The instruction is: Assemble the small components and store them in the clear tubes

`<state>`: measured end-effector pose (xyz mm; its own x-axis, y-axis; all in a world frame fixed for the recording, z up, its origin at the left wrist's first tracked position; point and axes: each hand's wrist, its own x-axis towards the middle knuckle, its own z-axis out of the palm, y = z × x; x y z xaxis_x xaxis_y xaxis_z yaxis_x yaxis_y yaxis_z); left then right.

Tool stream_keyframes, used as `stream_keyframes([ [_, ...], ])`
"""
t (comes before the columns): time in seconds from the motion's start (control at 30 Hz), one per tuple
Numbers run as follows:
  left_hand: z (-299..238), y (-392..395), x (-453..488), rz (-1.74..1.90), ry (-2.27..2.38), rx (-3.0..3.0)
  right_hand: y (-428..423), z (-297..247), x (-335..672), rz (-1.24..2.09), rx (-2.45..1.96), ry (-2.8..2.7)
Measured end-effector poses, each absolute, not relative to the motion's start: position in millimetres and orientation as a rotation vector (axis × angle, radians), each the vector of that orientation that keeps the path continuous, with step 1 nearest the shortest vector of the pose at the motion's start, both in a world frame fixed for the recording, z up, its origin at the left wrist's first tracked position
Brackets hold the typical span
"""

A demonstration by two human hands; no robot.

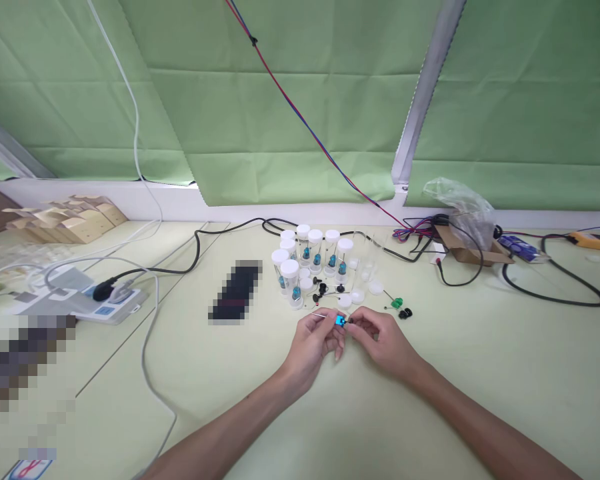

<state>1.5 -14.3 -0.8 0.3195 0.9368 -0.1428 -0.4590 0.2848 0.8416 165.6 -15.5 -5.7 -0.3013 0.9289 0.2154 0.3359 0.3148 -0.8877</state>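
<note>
My left hand (316,341) pinches a small blue component (339,321) with thin wire legs sticking out to the left. My right hand (383,337) meets it from the right, fingers pinched on a tiny black part at the component's end. Both hands hover just above the pale green table (505,373). Right behind them stand several clear vials with white caps (314,257), most holding a blue piece. Loose white caps (375,288), small black parts (406,313) and a green part (397,303) lie by the vials.
A white power strip (93,300) with a black plug sits at the left, cables running across the table. A cardboard box with a plastic bag (467,230) stands at the back right beside looped black wires. Wooden blocks (70,220) lie far left. Green blinds hang behind.
</note>
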Motion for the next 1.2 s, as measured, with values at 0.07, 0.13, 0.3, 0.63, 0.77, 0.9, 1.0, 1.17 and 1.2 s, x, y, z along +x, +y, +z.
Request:
stream_keyframes([
  [0.07, -1.9, -14.4, 1.4, 1.046, 0.736, 0.794, -15.5, -5.2, 166.1, 0.943, -1.137, -1.837],
  [0.13, -2.8, -14.4, 1.3, 1.039, 0.735, 0.801, -15.6, -5.1, 166.5, 0.919, -1.138, -1.857],
  [0.3, -3.5, -14.9, 1.7, 1.02, 0.729, 0.824, -15.0, -9.3, 166.5, 0.921, -1.146, -1.847],
  [0.63, -1.0, -12.4, 2.0, 1.081, 0.745, 0.754, -13.6, -8.1, 165.8, 0.874, -1.169, -1.773],
  [0.77, 1.3, -10.8, 1.3, 1.105, 0.753, 0.727, -15.5, -6.1, 165.1, 0.873, -1.17, -1.763],
  [0.9, 1.6, -11.1, 1.5, 1.101, 0.757, 0.727, -15.7, -6.9, 165.1, 0.878, -1.166, -1.777],
  [1.0, 1.8, -11.6, 1.8, 1.101, 0.77, 0.728, -15.2, -7.0, 165.8, 0.89, -1.162, -1.781],
  [1.17, 1.7, -11.9, 1.8, 1.09, 0.771, 0.75, -15.6, -7.3, 166.2, 0.904, -1.167, -1.79],
  [1.2, 1.3, -11.9, 1.8, 1.086, 0.767, 0.759, -15.7, -7.5, 166.1, 0.902, -1.168, -1.79],
])
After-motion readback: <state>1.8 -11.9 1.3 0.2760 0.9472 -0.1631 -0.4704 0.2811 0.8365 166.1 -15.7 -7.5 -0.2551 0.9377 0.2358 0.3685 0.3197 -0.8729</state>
